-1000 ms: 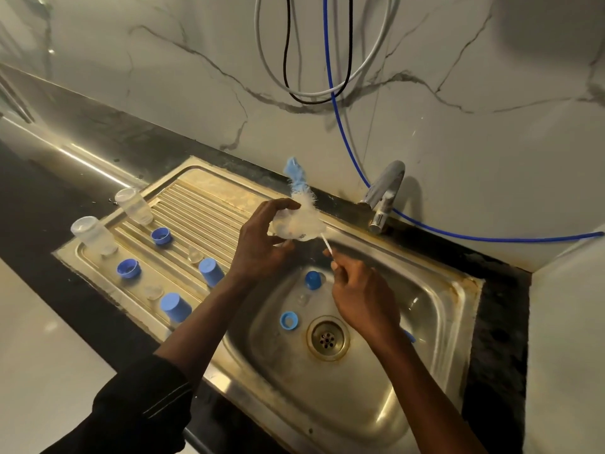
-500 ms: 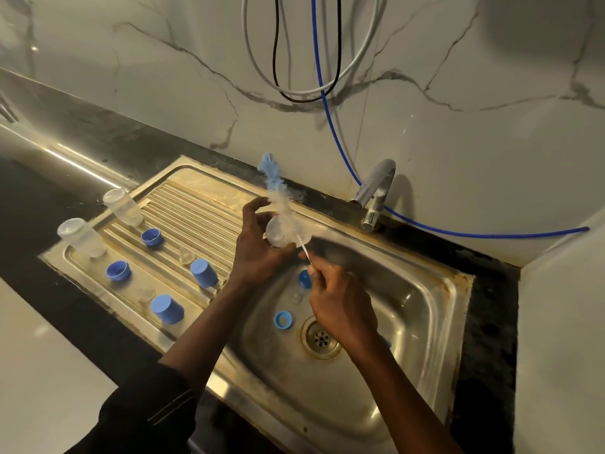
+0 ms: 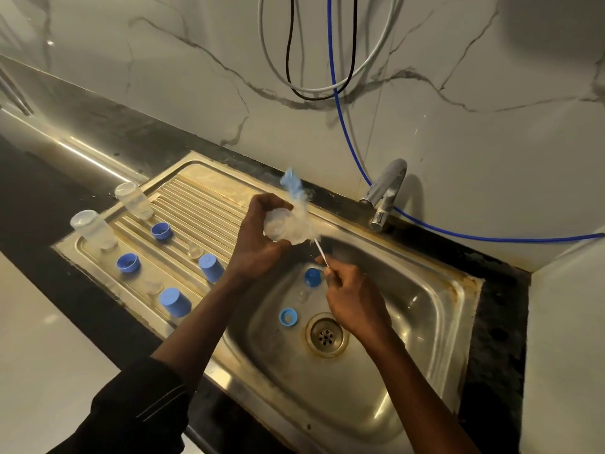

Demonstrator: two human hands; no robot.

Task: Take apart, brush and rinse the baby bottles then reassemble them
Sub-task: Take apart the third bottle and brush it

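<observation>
**A:** What sits nearest?

**B:** The right hand, over the sink, with its fingers pinched together on the thin white handle of the brush.

**A:** And the left hand?

**B:** It is curled round the clear bottle, held above the basin's back-left corner. The bristles blur at the bottle, so I cannot tell how deep they sit.

**A:** Which step is this?

**B:** Brushing, I'd judge. A blue ring and a blue cap lie apart in the basin below.

**A:** Next?

**B:** Probably a rinse, which calls for carrying the bottle right, under the tap. Two more bottles stand on the drainboard, among loose caps.
</observation>
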